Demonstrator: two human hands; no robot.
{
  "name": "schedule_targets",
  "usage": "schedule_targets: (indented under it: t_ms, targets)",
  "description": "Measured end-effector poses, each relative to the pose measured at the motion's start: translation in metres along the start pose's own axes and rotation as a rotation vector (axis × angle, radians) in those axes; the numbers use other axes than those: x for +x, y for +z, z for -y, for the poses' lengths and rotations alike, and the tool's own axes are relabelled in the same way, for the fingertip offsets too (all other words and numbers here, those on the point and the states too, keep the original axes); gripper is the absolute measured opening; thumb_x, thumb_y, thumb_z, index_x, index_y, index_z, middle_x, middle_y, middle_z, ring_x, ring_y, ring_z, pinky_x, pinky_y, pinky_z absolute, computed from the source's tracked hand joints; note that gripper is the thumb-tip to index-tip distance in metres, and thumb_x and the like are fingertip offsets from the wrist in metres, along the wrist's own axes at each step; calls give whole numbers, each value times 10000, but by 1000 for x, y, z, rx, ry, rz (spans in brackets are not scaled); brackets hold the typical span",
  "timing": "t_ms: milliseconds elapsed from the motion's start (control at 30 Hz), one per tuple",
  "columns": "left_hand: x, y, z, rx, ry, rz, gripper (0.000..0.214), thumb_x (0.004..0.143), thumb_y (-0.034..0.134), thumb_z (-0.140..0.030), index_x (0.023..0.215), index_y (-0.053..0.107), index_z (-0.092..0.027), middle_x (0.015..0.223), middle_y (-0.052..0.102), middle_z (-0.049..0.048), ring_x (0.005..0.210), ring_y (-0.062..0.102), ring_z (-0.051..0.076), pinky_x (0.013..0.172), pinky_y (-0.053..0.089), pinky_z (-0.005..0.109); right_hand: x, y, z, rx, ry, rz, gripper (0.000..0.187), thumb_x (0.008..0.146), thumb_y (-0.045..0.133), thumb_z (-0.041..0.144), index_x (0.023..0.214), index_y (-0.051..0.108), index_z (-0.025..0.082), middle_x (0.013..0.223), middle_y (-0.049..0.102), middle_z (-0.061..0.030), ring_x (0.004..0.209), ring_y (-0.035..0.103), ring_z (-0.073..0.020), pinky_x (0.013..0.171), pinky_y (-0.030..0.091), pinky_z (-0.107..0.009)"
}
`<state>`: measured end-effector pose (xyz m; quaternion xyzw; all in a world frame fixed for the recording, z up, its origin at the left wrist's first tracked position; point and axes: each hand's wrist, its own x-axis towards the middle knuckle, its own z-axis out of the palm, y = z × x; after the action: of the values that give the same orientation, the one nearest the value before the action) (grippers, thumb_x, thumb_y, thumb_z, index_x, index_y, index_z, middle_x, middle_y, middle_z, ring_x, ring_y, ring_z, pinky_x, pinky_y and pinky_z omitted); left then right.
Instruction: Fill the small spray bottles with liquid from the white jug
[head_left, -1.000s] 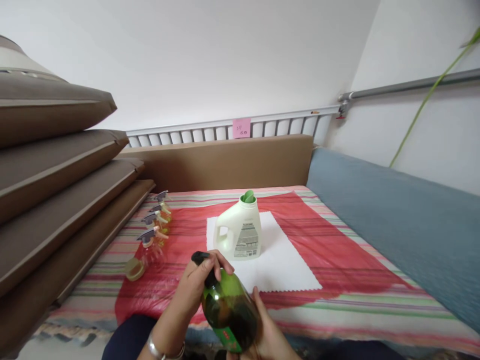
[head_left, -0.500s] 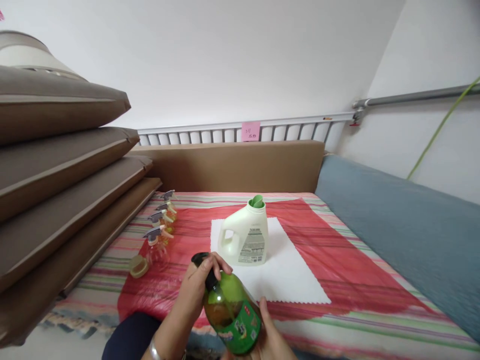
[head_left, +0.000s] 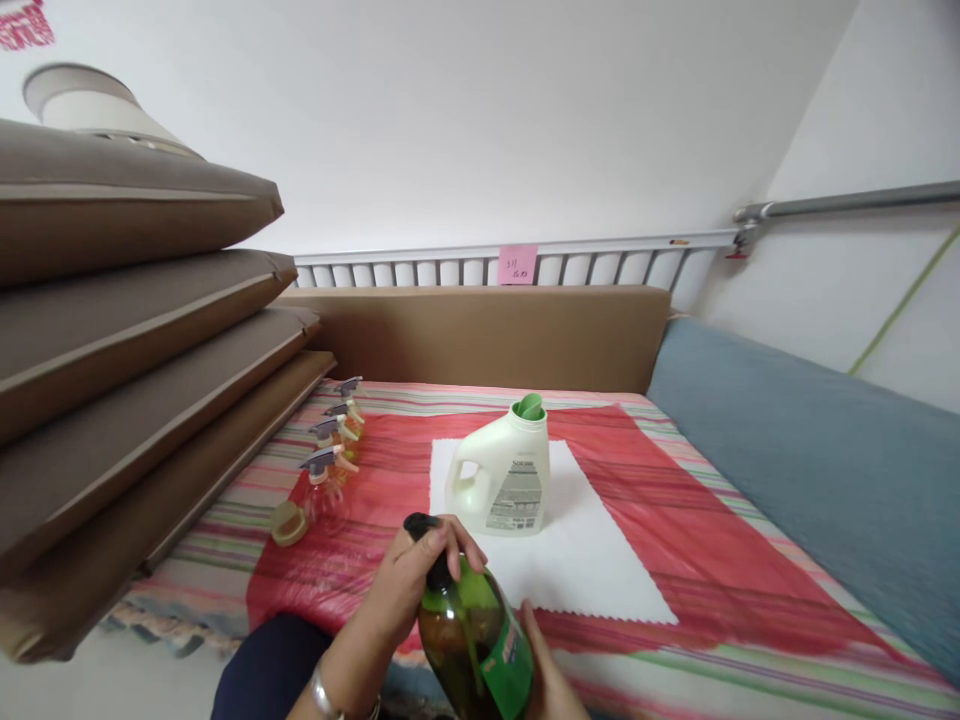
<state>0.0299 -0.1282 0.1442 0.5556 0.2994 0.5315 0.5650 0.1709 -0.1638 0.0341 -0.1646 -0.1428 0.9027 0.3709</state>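
A green pump bottle (head_left: 471, 638) with a black pump head is held tilted low in front of me. My left hand (head_left: 416, 580) is closed around its black neck and pump top. My right hand (head_left: 551, 680) cups the bottle's body from below and the right, fingers partly hidden. Beyond the hands, a white detergent jug (head_left: 504, 478) with an open green spout stands on a white cloth (head_left: 592, 565).
A red plastic sheet (head_left: 675, 540) covers a striped bedspread. Three small spray bottles (head_left: 330, 470) and a beige cap (head_left: 288, 522) sit at its left edge. Stacked brown cushions (head_left: 127, 340) rise on the left. A cardboard panel stands at the back, a blue cushion at the right.
The bottle has turned in my hands, so its label now faces right. The view has shifted slightly left and up. The jug and spray bottles have not moved.
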Motion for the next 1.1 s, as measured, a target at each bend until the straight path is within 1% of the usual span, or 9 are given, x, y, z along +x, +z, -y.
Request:
schedule_targets:
  t_ms: [100,200,267,333,500,667,867,1000,1100]
  targets:
    - [1,-3,5,-33,44,-103,389,814,455,-417,521,535,-173,658,618,81,747,575,231,735,415,332,-6,-9,1,-63,101,140,816,601,546,750,1071,618,86,904,704,-138,737,662,-197,661,481,-267]
    - [2,-3,7,-55,58,-163,375,830,439,-374,527,535,-174,669,627,73,755,576,223,746,407,323,-13,-18,0,-162,87,144,702,626,646,637,1054,622,82,859,708,-130,732,655,-172,640,458,-225]
    - [2,-1,5,-55,47,-135,374,835,435,-352,526,542,-172,672,632,71,751,578,219,735,403,317,-14,-18,0,-170,15,88,659,654,619,639,1033,637,99,817,712,-117,725,653,-178,656,460,-243]
    - [1,2,3,-52,35,-85,373,836,439,-346,526,550,-170,670,636,73,736,579,218,722,403,319,-12,-13,0,-144,28,68,745,656,521,727,1014,652,87,777,713,-132,687,655,-195,639,470,-266]
    - [0,7,2,-32,9,-18,394,845,431,-359,527,563,-169,643,638,84,701,579,226,692,406,336,-6,-1,4,10,-28,-6,709,704,402,755,984,675,163,947,707,-107,784,656,-204,721,492,-325]
    - [1,6,7,-47,61,-42,379,850,427,-318,538,577,-164,643,627,84,723,582,231,723,410,346,-9,-14,4,-39,13,60,673,614,572,715,986,678,165,985,700,-109,805,665,-218,735,497,-340]
    - [0,12,0,-16,40,25,389,858,421,-313,538,574,-154,645,628,82,702,577,212,734,418,336,-10,-7,3,0,-120,4,539,631,666,596,1004,671,208,1052,684,-59,1046,584,-243,940,401,-391]
    - [-1,6,7,60,-8,-44,330,815,500,-404,690,649,-138,762,651,80,766,576,204,746,417,311,-12,-4,6,-1,-85,37,535,647,652,598,1021,667,216,1051,684,-57,906,644,-219,809,479,-326]
    - [-3,-7,23,79,-52,-153,365,660,688,-418,919,648,-163,901,649,66,847,568,206,746,423,284,-13,-13,10,-49,15,45,545,695,590,619,1011,675,184,953,713,-77,722,676,-186,622,500,-251]
